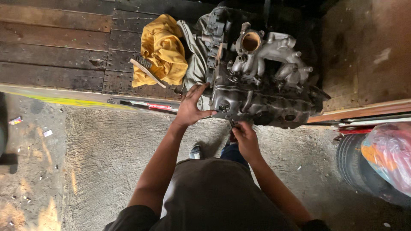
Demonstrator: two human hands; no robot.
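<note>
My left hand (191,109) lies open, fingers spread, against the engine block (257,92) on the wooden platform (55,47); my right hand (245,136) pinches a small tool (231,123) at its lower edge. Heavy, rigid, greasy metal, I judge; grip solid casting edges.

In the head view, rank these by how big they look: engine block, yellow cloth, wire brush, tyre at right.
1. Engine block, largest.
2. Tyre and yellow cloth: look alike; the tyre is partly covered and cut off by the frame edge, so unranked.
3. Wire brush, smallest.
</note>
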